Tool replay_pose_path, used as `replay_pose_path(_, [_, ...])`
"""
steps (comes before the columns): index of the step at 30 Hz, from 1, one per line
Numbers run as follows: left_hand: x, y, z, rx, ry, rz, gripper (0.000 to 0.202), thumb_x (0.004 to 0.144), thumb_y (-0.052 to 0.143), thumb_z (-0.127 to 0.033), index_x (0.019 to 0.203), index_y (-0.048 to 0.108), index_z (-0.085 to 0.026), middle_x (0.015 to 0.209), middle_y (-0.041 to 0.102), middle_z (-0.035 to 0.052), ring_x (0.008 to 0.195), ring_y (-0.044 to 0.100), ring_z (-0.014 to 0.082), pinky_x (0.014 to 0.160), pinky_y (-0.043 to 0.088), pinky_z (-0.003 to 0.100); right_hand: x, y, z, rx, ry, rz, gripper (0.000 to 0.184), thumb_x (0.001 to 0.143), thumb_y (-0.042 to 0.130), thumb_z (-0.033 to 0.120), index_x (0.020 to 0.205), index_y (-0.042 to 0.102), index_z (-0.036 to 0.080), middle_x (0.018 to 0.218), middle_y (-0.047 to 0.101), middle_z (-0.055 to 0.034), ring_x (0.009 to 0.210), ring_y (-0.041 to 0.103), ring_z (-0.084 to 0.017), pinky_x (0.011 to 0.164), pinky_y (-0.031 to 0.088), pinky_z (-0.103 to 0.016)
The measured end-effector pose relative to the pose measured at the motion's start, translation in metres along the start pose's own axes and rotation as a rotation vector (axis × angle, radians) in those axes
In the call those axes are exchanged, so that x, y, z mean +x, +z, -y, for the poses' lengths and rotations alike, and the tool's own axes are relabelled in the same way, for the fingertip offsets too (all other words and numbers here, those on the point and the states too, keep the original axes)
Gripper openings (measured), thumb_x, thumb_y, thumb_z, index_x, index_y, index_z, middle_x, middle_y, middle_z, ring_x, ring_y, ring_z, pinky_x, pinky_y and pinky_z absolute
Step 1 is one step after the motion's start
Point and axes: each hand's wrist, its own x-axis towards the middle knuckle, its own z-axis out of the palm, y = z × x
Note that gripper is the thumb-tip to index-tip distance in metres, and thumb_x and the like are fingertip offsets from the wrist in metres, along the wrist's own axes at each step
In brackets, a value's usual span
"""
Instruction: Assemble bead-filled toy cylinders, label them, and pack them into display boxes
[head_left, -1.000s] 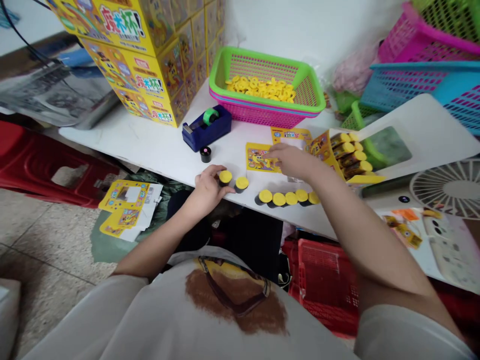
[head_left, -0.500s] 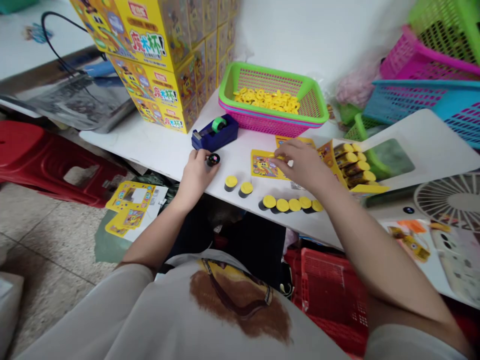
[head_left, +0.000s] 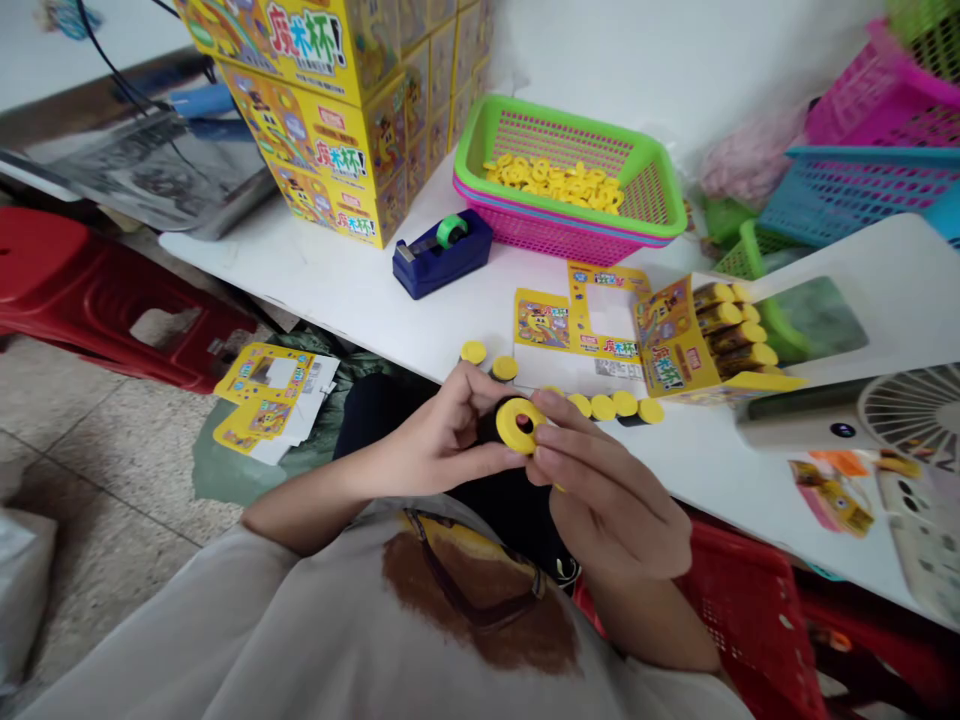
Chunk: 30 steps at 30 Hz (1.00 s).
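Observation:
My left hand (head_left: 442,435) grips a small black cup, mostly hidden behind my fingers, just in front of the table edge. My right hand (head_left: 600,480) pinches a yellow ring cap (head_left: 519,425) and holds it against the cup's mouth. Behind my hands a row of yellow-capped black cups (head_left: 611,405) stands near the table edge, with two more capped cups (head_left: 487,358) to the left. A flat yellow printed carton (head_left: 592,325) lies on the white table (head_left: 337,290), and an open yellow box of capped cups (head_left: 712,335) lies on its side at the right.
A blue tape dispenser (head_left: 441,255) sits behind. A green basket (head_left: 570,180) holds yellow rings. Yellow printed boxes (head_left: 337,110) are stacked at back left. Coloured baskets (head_left: 862,160), a small fan (head_left: 907,410), red crates (head_left: 750,610) and cartons on the floor (head_left: 270,395) surround the table.
My left hand picked the black cup up from beside the tape dispenser and drew it toward me. My right hand left the carton and brought a yellow ring cap to the cup.

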Motion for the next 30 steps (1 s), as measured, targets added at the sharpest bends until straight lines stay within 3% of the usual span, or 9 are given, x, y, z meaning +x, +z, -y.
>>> replay_pose_path(5, [0.000, -0.003, 0.002, 0.031, 0.036, 0.078, 0.036, 0.101, 0.065, -0.052, 0.109, 0.042, -0.025, 0.098, 0.058, 0.0004, 0.080, 0.057, 0.0111, 0.076, 0.052, 0.025, -0.003, -0.007, 0.000, -0.067, -0.017, 0.045, 0.063, 0.094, 0.068, 0.001, 0.147, 0.064, 0.033, 0.116, 0.081, -0.0025, 0.132, 0.070, -0.027, 0.106, 0.068, -0.044])
replay_pose_path(10, [-0.002, 0.004, 0.001, -0.054, 0.018, 0.095, 0.034, 0.105, 0.056, -0.057, 0.110, 0.042, -0.026, 0.103, 0.062, 0.0024, 0.090, 0.063, 0.0135, 0.079, 0.051, 0.027, 0.004, -0.005, 0.001, -0.091, -0.066, 0.062, 0.061, 0.095, 0.066, 0.001, 0.149, 0.062, 0.028, 0.113, 0.080, -0.0047, 0.129, 0.071, -0.024, 0.106, 0.067, -0.041])
replay_pose_path(15, [-0.002, 0.016, 0.005, -0.471, -0.242, -0.043, 0.036, 0.096, 0.068, -0.054, 0.099, 0.047, -0.024, 0.081, 0.058, -0.0047, 0.062, 0.054, 0.0087, 0.056, 0.041, 0.021, 0.007, 0.002, -0.006, -0.084, -0.080, 0.096, 0.056, 0.096, 0.069, 0.013, 0.148, 0.061, 0.032, 0.108, 0.078, -0.0046, 0.116, 0.076, -0.024, 0.100, 0.069, -0.041])
replay_pose_path(18, [0.000, 0.020, 0.008, -0.649, -0.345, -0.049, 0.037, 0.084, 0.072, -0.048, 0.104, 0.049, -0.025, 0.080, 0.064, -0.0042, 0.066, 0.061, 0.0125, 0.057, 0.043, 0.022, 0.004, 0.006, -0.014, -0.026, -0.054, 0.152, 0.065, 0.091, 0.074, 0.016, 0.151, 0.056, 0.029, 0.120, 0.076, -0.0080, 0.126, 0.071, -0.027, 0.107, 0.065, -0.046])
replay_pose_path(21, [0.003, 0.022, 0.010, -0.728, -0.398, -0.094, 0.040, 0.079, 0.071, -0.045, 0.107, 0.048, -0.027, 0.080, 0.065, -0.0039, 0.069, 0.064, 0.0155, 0.056, 0.042, 0.024, -0.002, 0.009, -0.018, -0.003, -0.018, 0.183, 0.074, 0.087, 0.067, 0.005, 0.155, 0.050, 0.027, 0.131, 0.072, -0.0095, 0.134, 0.066, -0.026, 0.113, 0.060, -0.047])
replay_pose_path(25, [0.007, 0.028, 0.010, -0.755, -0.433, -0.115, 0.035, 0.084, 0.068, -0.052, 0.095, 0.049, -0.024, 0.066, 0.057, -0.0041, 0.060, 0.054, 0.0137, 0.057, 0.043, 0.026, -0.010, 0.019, -0.014, -0.026, 0.038, 0.073, 0.072, 0.083, 0.056, -0.002, 0.151, 0.055, 0.023, 0.133, 0.071, -0.0123, 0.131, 0.068, -0.025, 0.112, 0.061, -0.045])
replay_pose_path(30, [0.005, 0.035, 0.009, -0.800, -0.449, -0.095, 0.033, 0.086, 0.066, -0.049, 0.091, 0.047, -0.023, 0.061, 0.052, -0.0047, 0.057, 0.048, 0.0110, 0.053, 0.038, 0.020, -0.012, 0.026, -0.004, -0.035, 0.062, -0.037, 0.070, 0.080, 0.052, -0.004, 0.144, 0.061, 0.023, 0.125, 0.074, -0.0117, 0.127, 0.070, -0.025, 0.110, 0.062, -0.046])
